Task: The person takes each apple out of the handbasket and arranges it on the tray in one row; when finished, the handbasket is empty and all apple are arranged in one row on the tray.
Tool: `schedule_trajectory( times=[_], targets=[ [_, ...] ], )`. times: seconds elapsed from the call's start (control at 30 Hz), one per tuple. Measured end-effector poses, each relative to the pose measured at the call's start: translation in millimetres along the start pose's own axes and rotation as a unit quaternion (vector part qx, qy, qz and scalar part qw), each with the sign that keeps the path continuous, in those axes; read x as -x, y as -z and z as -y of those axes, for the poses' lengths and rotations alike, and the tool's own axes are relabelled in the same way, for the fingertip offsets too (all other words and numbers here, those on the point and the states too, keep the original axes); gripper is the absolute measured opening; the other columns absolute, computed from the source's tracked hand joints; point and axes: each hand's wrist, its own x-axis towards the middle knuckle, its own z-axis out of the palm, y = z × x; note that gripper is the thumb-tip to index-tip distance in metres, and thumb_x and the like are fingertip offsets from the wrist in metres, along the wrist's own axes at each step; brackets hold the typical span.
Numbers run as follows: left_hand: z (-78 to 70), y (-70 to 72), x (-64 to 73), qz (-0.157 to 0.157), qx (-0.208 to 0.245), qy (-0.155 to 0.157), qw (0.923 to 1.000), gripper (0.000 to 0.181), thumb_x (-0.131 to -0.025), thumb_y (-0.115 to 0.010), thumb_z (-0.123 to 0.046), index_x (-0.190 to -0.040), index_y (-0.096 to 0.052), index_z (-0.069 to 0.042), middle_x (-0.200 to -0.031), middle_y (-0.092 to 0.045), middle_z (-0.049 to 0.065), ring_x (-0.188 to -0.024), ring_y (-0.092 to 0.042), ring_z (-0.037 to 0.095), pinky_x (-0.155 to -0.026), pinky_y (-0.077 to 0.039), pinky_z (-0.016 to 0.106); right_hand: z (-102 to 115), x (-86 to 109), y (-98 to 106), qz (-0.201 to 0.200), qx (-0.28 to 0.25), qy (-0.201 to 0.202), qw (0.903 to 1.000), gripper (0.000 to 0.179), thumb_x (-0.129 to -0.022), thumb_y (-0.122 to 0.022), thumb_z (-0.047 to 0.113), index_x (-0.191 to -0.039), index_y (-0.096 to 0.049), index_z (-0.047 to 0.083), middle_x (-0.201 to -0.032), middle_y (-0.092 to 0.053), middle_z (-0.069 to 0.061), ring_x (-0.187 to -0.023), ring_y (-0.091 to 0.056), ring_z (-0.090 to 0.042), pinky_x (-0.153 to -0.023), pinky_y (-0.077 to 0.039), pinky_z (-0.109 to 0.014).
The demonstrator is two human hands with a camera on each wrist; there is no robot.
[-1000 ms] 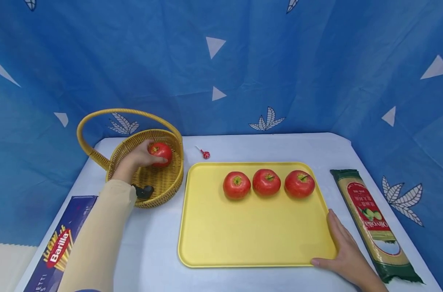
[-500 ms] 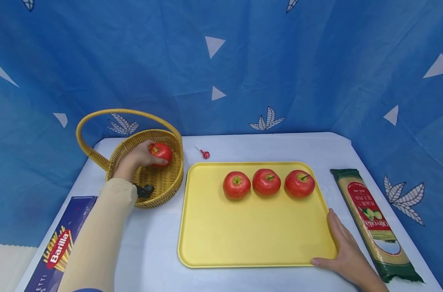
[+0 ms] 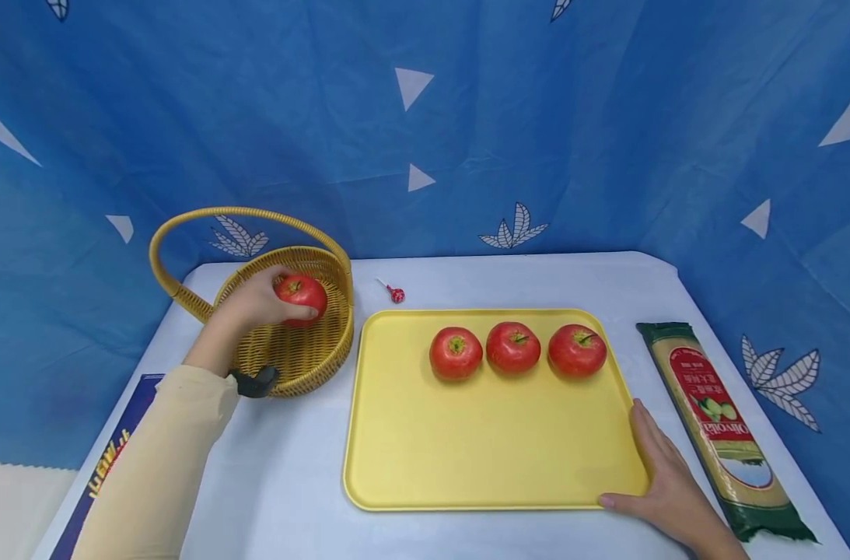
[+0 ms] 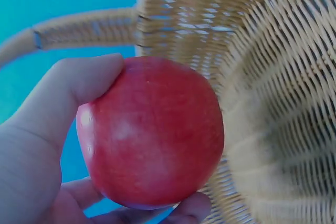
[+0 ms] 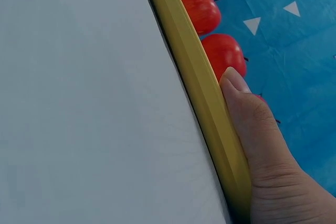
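In the head view, my left hand point(image 3: 255, 299) grips a red apple point(image 3: 302, 299) over the wicker basket point(image 3: 339, 342). The left wrist view shows the thumb on one side of this apple point(image 4: 152, 135) and fingers on the other, near the basket wall point(image 4: 184, 30). My right hand point(image 3: 669, 490) rests at the near right corner of the yellow tray point(image 3: 480, 459), fingers laid along its right edge. From the right wrist, the thumb point(image 5: 260, 129) touches the tray rim point(image 5: 205, 103). Three red apples point(image 3: 456, 354) stand in a row on the tray's far half.
A lollipop point(image 3: 395, 294) lies behind the tray. At right is an Olivoilà pasta pack point(image 3: 725, 428). A blue spaghetti box point(image 3: 110, 467) lies at left, partly under the left sleeve. The basket's tall handle point(image 3: 250, 211) arches up behind the left hand.
My left hand and its apple have shifted slightly left within the basket's outline, and the forearm has swung left over more of the blue box. The right hand stays in place.
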Motion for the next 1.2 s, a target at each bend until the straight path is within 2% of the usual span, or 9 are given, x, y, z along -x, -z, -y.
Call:
schedule_trajectory(
  times=[0.13,0.27,0.4,0.53,0.67,0.8,0.97,1.2],
  targets=[
    [-8.4,3.7,24.0,-0.005,-0.009,-0.019,0.9998,0.102,-0.075,-0.082,-0.049,-0.150,-0.030,-0.003,-0.140,-0.045,0.026,-0.125,-0.044,0.045,-0.097,-0.049,0.060,-0.3,-0.1,0.4,0.000,0.002,0.000,1.0000,0.137,-0.071,-0.086,0.047,-0.156,0.019,0.024,-0.166,0.017,-0.013,-0.148,0.005,-0.053,-0.106,-0.008,-0.080],
    [-18.6,2.5,47.8,-0.017,-0.007,-0.054,0.9984,0.098,-0.074,-0.084,-0.045,-0.149,-0.034,-0.007,-0.136,-0.050,0.023,-0.123,-0.048,0.044,-0.089,-0.056,0.055,-0.9,0.4,0.9,0.003,-0.001,-0.003,1.0000,0.137,-0.071,-0.086,0.047,-0.156,0.019,0.024,-0.166,0.018,-0.013,-0.148,0.006,-0.053,-0.106,-0.007,-0.080],
    [-32.0,-5.2,68.9,-0.030,0.011,-0.098,0.9946,0.092,-0.073,-0.086,-0.040,-0.146,-0.039,-0.010,-0.135,-0.051,0.018,-0.122,-0.050,0.041,-0.083,-0.059,0.050,-1.1,0.8,1.0,0.005,-0.004,-0.005,1.0000,0.137,-0.071,-0.085,0.047,-0.155,0.020,0.024,-0.165,0.018,-0.013,-0.148,0.007,-0.053,-0.106,-0.006,-0.080],
    [-46.8,-19.0,83.2,-0.037,0.031,-0.131,0.9902,0.090,-0.071,-0.087,-0.037,-0.145,-0.041,-0.013,-0.136,-0.050,0.015,-0.124,-0.049,0.039,-0.080,-0.060,0.048,-1.1,0.5,0.6,0.005,-0.006,-0.001,1.0000,0.136,-0.072,-0.085,0.047,-0.156,0.020,0.025,-0.166,0.018,-0.013,-0.148,0.007,-0.052,-0.107,-0.004,-0.080],
    [-59.1,-36.3,86.2,-0.048,0.042,-0.155,0.9859,0.089,-0.070,-0.088,-0.036,-0.144,-0.043,-0.016,-0.137,-0.048,0.011,-0.124,-0.049,0.034,-0.082,-0.060,0.048,-1.3,0.3,0.5,0.006,-0.007,0.000,1.0000,0.136,-0.072,-0.085,0.047,-0.156,0.020,0.025,-0.166,0.018,-0.014,-0.149,0.007,-0.052,-0.107,-0.004,-0.079],
    [-69.5,-52.8,82.6,-0.064,0.043,-0.167,0.9829,0.087,-0.069,-0.087,-0.037,-0.143,-0.046,-0.017,-0.133,-0.051,0.007,-0.120,-0.053,0.030,-0.084,-0.059,0.048,-1.3,-0.1,0.4,0.008,-0.006,-0.002,0.9999,0.136,-0.072,-0.085,0.047,-0.156,0.020,0.024,-0.166,0.018,-0.014,-0.149,0.006,-0.052,-0.107,-0.005,-0.079],
    [-80.7,-74.1,78.8,-0.076,0.049,-0.162,0.9826,0.085,-0.069,-0.087,-0.038,-0.142,-0.048,-0.017,-0.126,-0.053,0.006,-0.113,-0.058,0.028,-0.086,-0.058,0.048,-0.9,-0.5,0.0,0.007,-0.004,-0.001,1.0000,0.136,-0.072,-0.085,0.047,-0.156,0.019,0.023,-0.166,0.018,-0.013,-0.149,0.006,-0.052,-0.107,-0.006,-0.079],
    [-83.9,-115.1,76.3,-0.092,0.048,-0.152,0.9830,0.086,-0.067,-0.087,-0.037,-0.142,-0.049,-0.017,-0.127,-0.052,0.010,-0.107,-0.062,0.027,-0.084,-0.058,0.046,-2.1,-1.1,-0.2,0.005,-0.002,0.001,1.0000,0.136,-0.071,-0.085,0.048,-0.156,0.019,0.023,-0.166,0.017,-0.013,-0.149,0.005,-0.052,-0.107,-0.007,-0.079]
  ],
)
